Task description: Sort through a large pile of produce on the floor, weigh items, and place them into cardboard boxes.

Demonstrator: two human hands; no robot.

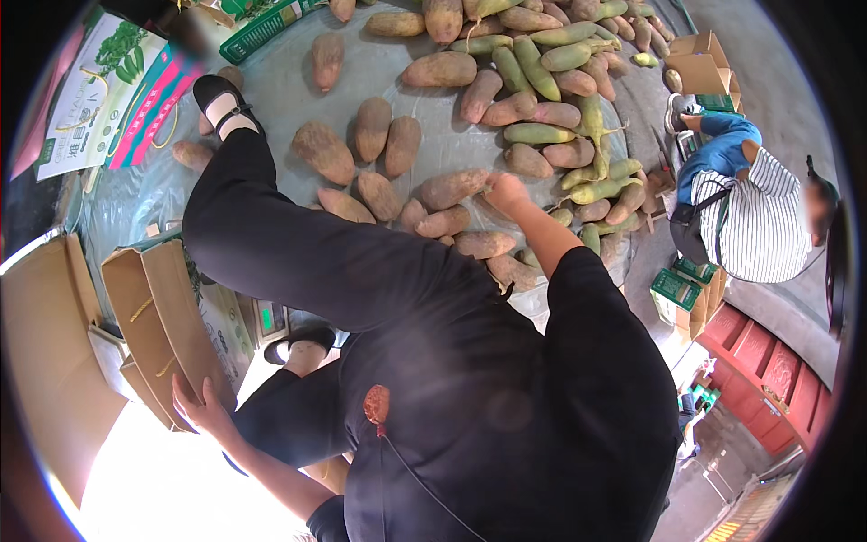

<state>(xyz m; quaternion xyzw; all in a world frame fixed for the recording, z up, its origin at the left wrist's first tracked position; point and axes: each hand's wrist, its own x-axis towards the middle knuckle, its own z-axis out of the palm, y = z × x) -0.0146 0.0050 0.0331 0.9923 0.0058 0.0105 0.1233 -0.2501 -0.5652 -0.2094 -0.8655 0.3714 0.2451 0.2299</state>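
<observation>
My right hand (508, 194) is closed around the end of a long reddish-brown radish (452, 189), at the near edge of a pile lying on plastic sheeting. More reddish radishes (384, 196) lie loose to its left and just below it. My left hand (203, 411) is at the lower edge of an upright brown paper bag (167, 316) with yellow cord handles. Its fingers are spread and touch the bag. The bag's mouth gapes open, and its inside shows only partly.
Green radishes (569, 56) mix with reddish ones at the far right. A scale with a lit green display (268, 318) stands beside the bag. Printed bags (99, 99) are at the far left. Another person in a striped top (759, 221) sits right, near cardboard boxes (700, 68).
</observation>
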